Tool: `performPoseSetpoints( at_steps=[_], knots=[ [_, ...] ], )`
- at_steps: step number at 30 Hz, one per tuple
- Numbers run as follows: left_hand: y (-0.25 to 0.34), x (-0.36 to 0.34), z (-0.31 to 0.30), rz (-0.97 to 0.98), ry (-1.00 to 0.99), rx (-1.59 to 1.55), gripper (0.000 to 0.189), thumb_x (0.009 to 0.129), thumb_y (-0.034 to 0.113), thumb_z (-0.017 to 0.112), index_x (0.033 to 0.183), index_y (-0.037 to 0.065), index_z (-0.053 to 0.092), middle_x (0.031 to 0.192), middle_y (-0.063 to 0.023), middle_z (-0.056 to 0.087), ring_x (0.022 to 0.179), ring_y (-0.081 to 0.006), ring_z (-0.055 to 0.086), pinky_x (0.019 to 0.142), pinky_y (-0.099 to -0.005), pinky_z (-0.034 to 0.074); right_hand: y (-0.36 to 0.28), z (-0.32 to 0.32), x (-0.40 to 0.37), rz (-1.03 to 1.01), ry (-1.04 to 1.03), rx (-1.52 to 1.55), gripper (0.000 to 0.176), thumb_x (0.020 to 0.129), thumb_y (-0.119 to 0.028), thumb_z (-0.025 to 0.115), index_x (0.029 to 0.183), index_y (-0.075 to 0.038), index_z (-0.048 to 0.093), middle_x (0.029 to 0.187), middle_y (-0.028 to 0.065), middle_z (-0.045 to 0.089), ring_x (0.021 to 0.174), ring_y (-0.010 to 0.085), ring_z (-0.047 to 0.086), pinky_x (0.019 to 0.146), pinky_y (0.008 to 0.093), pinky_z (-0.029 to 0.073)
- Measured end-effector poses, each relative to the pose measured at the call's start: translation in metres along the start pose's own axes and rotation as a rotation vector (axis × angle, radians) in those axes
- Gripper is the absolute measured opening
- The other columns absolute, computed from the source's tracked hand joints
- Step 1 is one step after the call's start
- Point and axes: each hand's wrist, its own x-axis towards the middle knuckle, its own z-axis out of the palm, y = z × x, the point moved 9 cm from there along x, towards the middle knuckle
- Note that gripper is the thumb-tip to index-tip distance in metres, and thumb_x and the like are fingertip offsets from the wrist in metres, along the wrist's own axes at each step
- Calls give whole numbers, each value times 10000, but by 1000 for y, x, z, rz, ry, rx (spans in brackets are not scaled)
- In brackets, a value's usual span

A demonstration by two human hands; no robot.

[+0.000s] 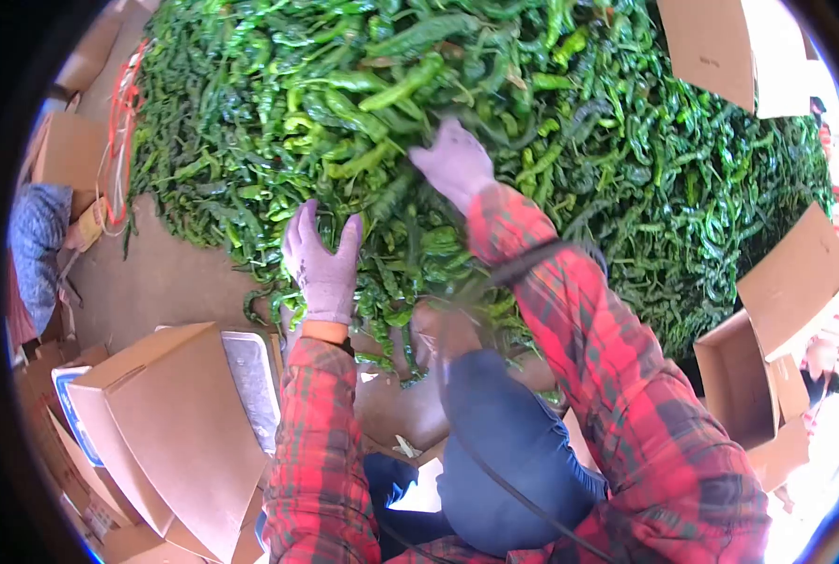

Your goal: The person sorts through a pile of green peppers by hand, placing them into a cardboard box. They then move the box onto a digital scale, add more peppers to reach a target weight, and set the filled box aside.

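Observation:
A large heap of long green chili peppers point(645, 179) spreads in front of me. My left hand point(323, 268), in a light purple glove, is over the near edge of the heap with thumb and fingers spread, and nothing is held in it. Farther up and to the right, my right hand point(454, 164) reaches down onto the peppers in the same kind of glove. Its thumb sticks out to the left, while the other fingers are blurred and partly hidden, so I cannot make out a hold. Lighter green peppers point(400, 85) lie just beyond it.
An upright cardboard box point(170, 432) stands at my lower left beside a grey tray point(250, 376). Open cartons point(744, 376) are at the right, with another box point(711, 52) at the upper right. At the left edge shows another person's sleeve point(41, 249). A dark cable point(504, 479) crosses my lap.

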Motion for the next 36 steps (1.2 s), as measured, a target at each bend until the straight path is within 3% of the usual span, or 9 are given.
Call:
performPoseSetpoints(
  at_steps=[3, 8, 13, 20, 25, 29, 30, 32, 36],
  knots=[
    [55, 29, -57, 214, 305, -11, 563, 810, 275, 749, 1277, 31, 550, 1303, -172, 545, 1225, -367, 466, 1047, -478, 355, 40, 2, -41, 8, -58, 61, 626, 737, -424, 647, 1128, 60, 575, 1125, 273, 627, 1101, 388, 584, 984, 420, 446],
    [137, 122, -8, 526, 72, -95, 539, 834, 229, 673, 1318, 46, 521, 1266, -179, 591, 1197, -344, 525, 1044, -433, 390, 110, 3, -111, 36, -334, 115, 250, 763, -239, 647, 943, -75, 706, 999, 163, 680, 973, 367, 630, 894, 443, 498],
    [127, 164, 63, 83, -225, -221, 934, 763, 321, 709, 1506, 76, 200, 1046, -157, 692, 938, -366, 659, 837, -440, 512, 74, -88, -92, -238, -116, 270, 457, 733, -85, 715, 1170, -47, 584, 1240, 169, 609, 1159, 279, 582, 983, 364, 448],
    [157, 58, 91, 274, -255, 132, 496, 755, 246, 653, 1179, 34, 505, 711, -171, 664, 674, -372, 662, 700, -471, 514, 69, -82, -75, -376, -160, -134, 615, 713, -210, 681, 1277, -42, 505, 1103, 188, 588, 1055, 392, 558, 937, 425, 462],
    [119, -97, 136, 244, -958, -7, 305, 791, 206, 584, 1062, 67, 575, 882, -214, 671, 826, -385, 658, 764, -482, 507, 198, -25, -188, 48, -678, -392, 885, 730, -198, 676, 1463, 64, 254, 1011, 260, 651, 977, 371, 652, 887, 434, 502],
    [123, -105, 98, -311, -880, -520, 342, 827, 188, 564, 1137, 43, 573, 1078, -256, 620, 1030, -393, 604, 901, -475, 477, 164, -103, -204, 224, -397, 500, 764, 762, -156, 703, 1430, 23, 378, 1102, 149, 659, 997, 264, 649, 863, 361, 506],
    [149, -108, 97, -120, -803, -510, 401, 839, 215, 563, 1195, 32, 554, 1146, -262, 593, 1076, -406, 579, 931, -472, 467, 148, -105, -205, 492, -335, 979, 723, 776, -149, 714, 1416, 10, 417, 1152, 114, 645, 1026, 216, 632, 865, 331, 501],
    [205, -117, 92, 268, -611, -489, 523, 861, 271, 561, 1311, 9, 516, 1282, -274, 539, 1167, -431, 530, 989, -465, 447, 100, -111, -182, 227, -128, 1011, 630, 815, -119, 698, 1390, -11, 464, 1168, 72, 622, 1003, 162, 619, 884, 290, 495],
    [215, -85, 71, 463, -929, -761, 470, 832, 273, 628, 1227, 21, 600, 1233, -238, 588, 1129, -368, 579, 961, -396, 480, 81, -71, -161, 362, -352, 1203, 534, 853, -124, 685, 1346, -32, 503, 1172, 62, 631, 987, 166, 633, 862, 289, 515]
  ],
)
